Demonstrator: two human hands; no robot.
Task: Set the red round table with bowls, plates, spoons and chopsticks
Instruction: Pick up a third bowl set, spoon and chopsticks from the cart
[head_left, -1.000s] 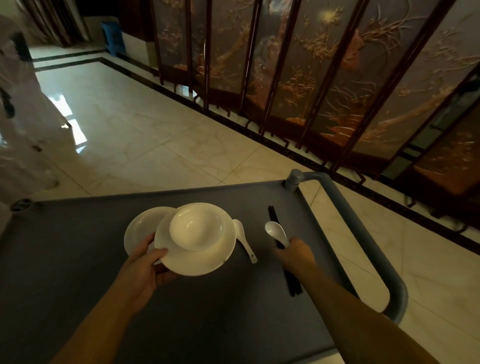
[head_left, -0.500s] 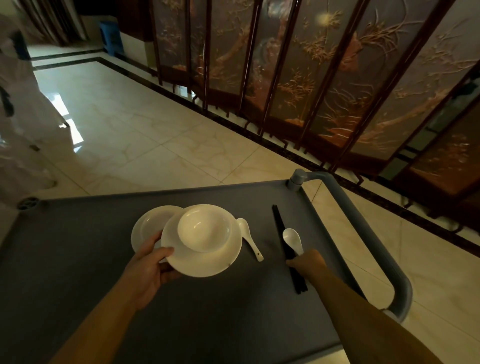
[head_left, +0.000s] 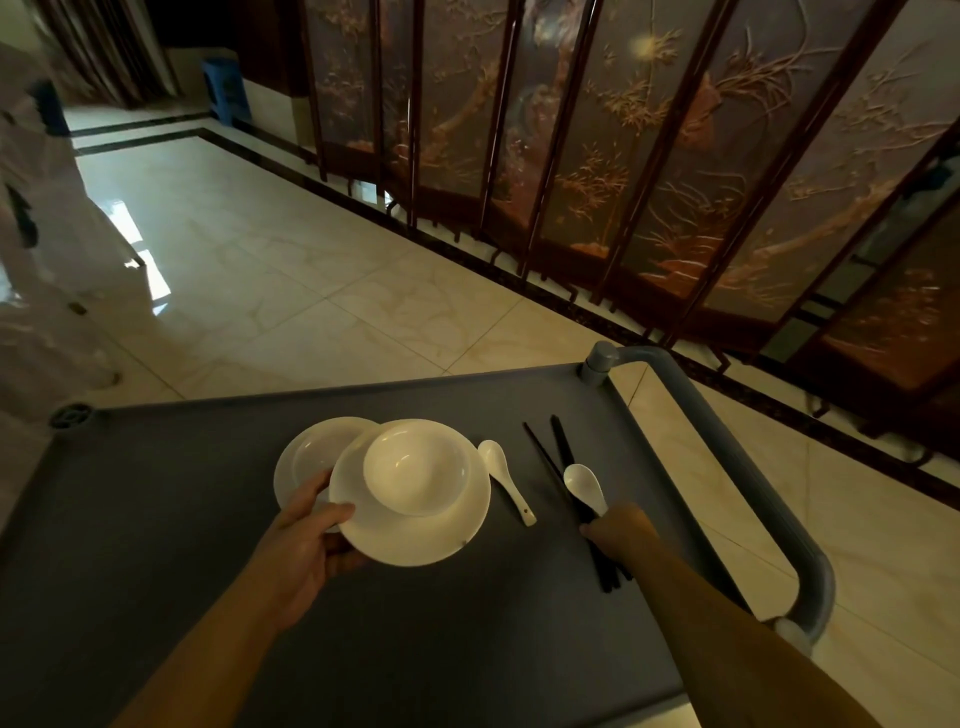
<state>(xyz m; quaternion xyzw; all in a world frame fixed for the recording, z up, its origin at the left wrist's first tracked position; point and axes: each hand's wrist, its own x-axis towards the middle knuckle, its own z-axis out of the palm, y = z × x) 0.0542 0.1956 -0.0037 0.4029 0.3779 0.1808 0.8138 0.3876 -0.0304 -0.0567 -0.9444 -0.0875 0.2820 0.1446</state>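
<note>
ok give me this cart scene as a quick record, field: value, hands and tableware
surface: grey cart top
left hand: grips the plate by its near-left rim
bowl: sits on that plate
second plate: behind, partly covered
right hand: grips a white spoon and the black chopsticks
loose spoon: lies on the cart between plate and chopsticks
red table: not in view

cart top (head_left: 156, 571): bare near side | handle rail (head_left: 753, 499): blocks right edge
</note>
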